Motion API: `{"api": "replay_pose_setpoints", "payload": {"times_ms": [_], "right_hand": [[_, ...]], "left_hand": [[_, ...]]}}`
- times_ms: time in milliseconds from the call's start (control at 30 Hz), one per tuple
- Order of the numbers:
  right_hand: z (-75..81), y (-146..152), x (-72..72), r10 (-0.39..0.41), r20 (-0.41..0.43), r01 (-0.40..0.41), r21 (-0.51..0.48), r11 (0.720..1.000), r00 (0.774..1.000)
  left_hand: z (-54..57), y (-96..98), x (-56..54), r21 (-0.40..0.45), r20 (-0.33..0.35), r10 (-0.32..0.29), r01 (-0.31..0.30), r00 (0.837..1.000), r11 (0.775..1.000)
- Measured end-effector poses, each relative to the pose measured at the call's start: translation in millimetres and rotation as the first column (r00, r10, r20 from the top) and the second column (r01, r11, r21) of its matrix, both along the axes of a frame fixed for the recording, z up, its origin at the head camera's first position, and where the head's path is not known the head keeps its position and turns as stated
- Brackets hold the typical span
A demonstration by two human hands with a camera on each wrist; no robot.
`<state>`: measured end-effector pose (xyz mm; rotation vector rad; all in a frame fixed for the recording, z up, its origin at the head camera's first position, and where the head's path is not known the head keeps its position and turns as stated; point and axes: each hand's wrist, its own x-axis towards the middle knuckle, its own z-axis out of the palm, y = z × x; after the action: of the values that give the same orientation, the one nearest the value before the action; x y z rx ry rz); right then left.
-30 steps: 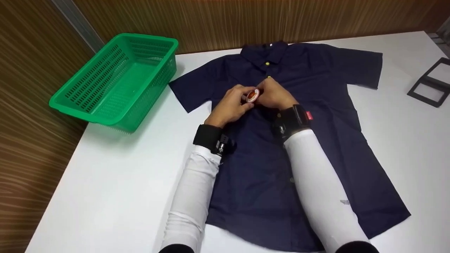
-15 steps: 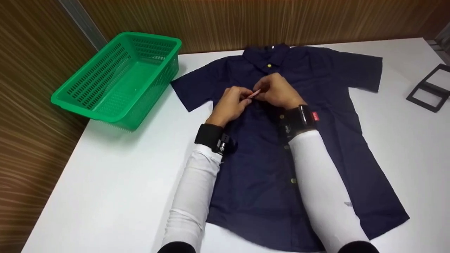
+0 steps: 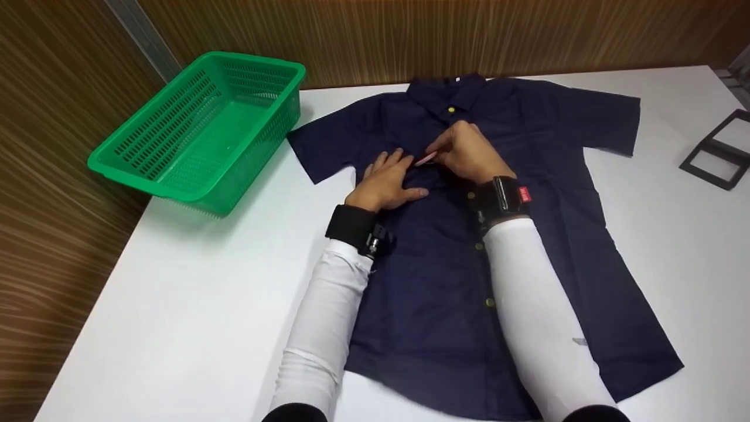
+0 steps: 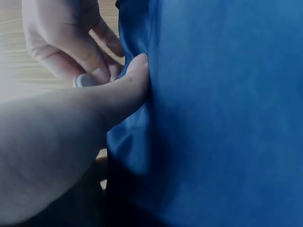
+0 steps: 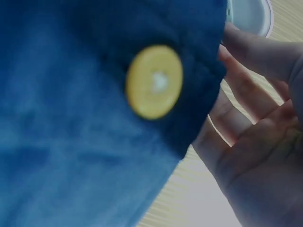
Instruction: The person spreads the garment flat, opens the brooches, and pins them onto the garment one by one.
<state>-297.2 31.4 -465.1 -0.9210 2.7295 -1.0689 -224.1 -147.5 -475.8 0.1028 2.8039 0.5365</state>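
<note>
A dark navy short-sleeved shirt (image 3: 422,293) with yellow buttons lies spread on the white table, collar towards the wall. On its chest my left hand (image 3: 384,181) rests with fingers spread and thumb stretched sideways. Just right of it, my right hand (image 3: 471,155) pinches a round red-and-white badge (image 3: 426,158), seen nearly edge-on close over the shirt front. The right wrist view shows part of the badge (image 5: 251,16) beside the right thumb, with a yellow button (image 5: 154,82) on the cloth in front. In the left wrist view my left thumb (image 4: 123,90) lies against the cloth.
A green plastic basket (image 3: 258,149) stands at the back left, beside the shirt's sleeve. At the right edge of the white table (image 3: 193,305) lies a black frame with two openings (image 3: 718,151). A wood-grain wall (image 3: 375,41) closes off the back.
The badge has turned from showing its face to nearly edge-on. My left hand has let go of it and spread its fingers on the shirt; my right hand keeps its pinch.
</note>
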Motion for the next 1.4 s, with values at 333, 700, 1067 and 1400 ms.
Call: {"api": "replay_pose_setpoints", "payload": {"times_ms": [333,700,1067,1400], "right_hand": [[5.7,0.6,1.8,-0.054,0.023,0.052,0.073,0.996,0.998],[-8.0,-1.4,1.1,-0.088,0.038,0.085,0.058,0.995,0.995],[-7.0,-2.2,-1.7,-0.139,0.058,0.132,0.106,0.985,0.989],[-9.5,-4.1,-2.8,-0.151,0.004,0.151,0.067,0.986,0.989]], "left_hand": [[-3.9,-13.2,-3.4,-0.02,0.145,0.006,-0.003,0.989,1.0],[2.6,-17.5,-12.0,-0.076,0.213,-0.06,0.077,0.975,0.994],[16.1,-1.9,-25.1,0.039,-0.134,-0.055,0.06,0.989,0.997],[-3.8,12.1,-30.8,0.004,-0.346,-0.055,0.06,0.937,0.998]]}}
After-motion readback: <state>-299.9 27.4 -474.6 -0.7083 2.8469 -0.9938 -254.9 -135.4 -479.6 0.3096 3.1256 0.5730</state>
